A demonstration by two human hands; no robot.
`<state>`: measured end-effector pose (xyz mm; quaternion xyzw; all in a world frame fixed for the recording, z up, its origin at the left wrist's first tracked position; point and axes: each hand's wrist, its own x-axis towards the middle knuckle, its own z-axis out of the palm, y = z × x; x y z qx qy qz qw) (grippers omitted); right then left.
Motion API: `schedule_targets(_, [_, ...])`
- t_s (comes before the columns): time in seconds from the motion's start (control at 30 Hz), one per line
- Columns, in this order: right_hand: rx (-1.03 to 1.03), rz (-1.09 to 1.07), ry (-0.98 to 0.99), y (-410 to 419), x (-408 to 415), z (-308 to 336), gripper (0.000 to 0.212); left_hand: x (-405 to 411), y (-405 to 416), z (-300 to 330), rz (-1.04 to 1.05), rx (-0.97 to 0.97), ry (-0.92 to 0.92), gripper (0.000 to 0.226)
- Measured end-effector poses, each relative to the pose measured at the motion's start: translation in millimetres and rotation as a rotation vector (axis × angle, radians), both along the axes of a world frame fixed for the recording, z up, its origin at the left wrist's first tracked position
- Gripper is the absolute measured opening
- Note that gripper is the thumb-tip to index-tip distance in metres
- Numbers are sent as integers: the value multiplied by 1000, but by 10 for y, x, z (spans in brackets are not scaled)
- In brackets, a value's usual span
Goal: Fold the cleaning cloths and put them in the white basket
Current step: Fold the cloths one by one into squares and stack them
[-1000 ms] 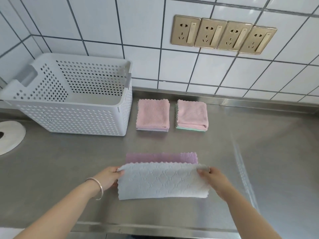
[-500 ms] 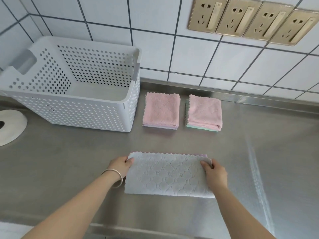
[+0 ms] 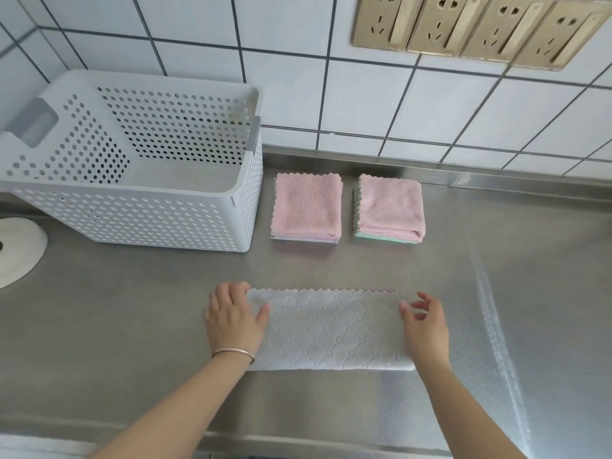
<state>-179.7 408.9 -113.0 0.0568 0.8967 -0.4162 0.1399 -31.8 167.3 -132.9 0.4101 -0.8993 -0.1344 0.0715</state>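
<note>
Left hand: lying flat, fingers relaxed, on the left end of the white cloth. Cloth: lying on the surface, long axis running left to right between both hands. Right hand: fingers spread, hovering over the right end.

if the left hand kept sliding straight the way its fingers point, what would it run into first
Probably bare steel counter first, then the near right corner of the white basket. The left hand points away and slightly left; the pink stacks lie further right. Depth is uncertain.
</note>
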Motion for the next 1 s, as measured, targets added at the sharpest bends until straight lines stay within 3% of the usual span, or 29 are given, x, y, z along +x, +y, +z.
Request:
schedule_targets(0.07, [60, -31, 51, 110, 168, 26, 39, -40, 168, -28, -260, -111, 18, 40])
schedule_targets(0.17, [177, -30, -18, 228, 447, 0, 42, -171, 475, -89, -613, -118, -111, 47])
schedule_targets(0.27, [221, -21, -113, 230, 615, -53, 47, -267, 700, -211, -785, -122, -233, 52])
schedule_targets(0.4, [259, -34, -156, 203, 641, -78, 38, -299, 764, -318, -758, -89, -306, 62])
schedule_targets(0.53, [167, -25, -29, 191, 627, -68, 6, -234, 752, -383, -716, -97, -289, 62])
schedule_targets(0.63, [129, -35, 15, 166, 601, -74, 13, -214, 742, -405, -663, -87, -285, 65])
schedule_targets(0.83, [327, -3, 92, 169, 530, -131, 16, -210, 759, -431, -614, -41, -307, 70])
schedule_targets(1.0, [425, 54, -57, 180, 479, -190, 15, -219, 763, -394, -655, -22, -351, 70])
